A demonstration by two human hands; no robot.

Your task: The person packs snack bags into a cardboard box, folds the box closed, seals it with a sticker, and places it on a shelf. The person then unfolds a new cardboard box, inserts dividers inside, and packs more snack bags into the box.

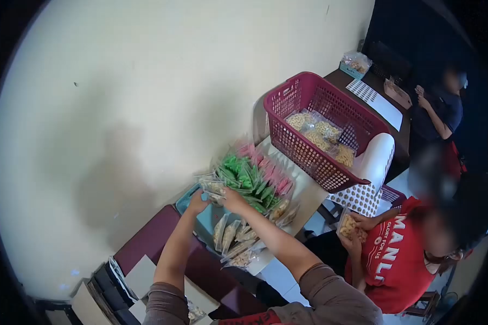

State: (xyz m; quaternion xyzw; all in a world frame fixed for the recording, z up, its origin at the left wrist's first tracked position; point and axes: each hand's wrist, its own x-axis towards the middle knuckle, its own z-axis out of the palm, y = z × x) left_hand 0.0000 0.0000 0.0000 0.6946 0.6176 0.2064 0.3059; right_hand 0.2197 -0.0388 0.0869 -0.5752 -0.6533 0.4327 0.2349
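My left hand (198,202) and my right hand (234,201) are close together over the near end of a light blue tray (205,221). Between them are clear plastic snack bags (213,188) with pale contents, and the fingers of both hands are closed on these. More bags of pale snacks (229,236) stand leaning in the tray, just below my right forearm. Beyond my hands lie rows of green snack packets (243,174) and pink snack packets (274,176). My fingertips are partly hidden by the plastic.
A maroon basket (309,154) with bagged snacks (315,132) stands on the table. Beside it hangs a patterned sheet roll (378,157). At right, a co-worker in a red shirt (396,254) holds a snack bag (350,227). Another person (444,111) stands farther back.
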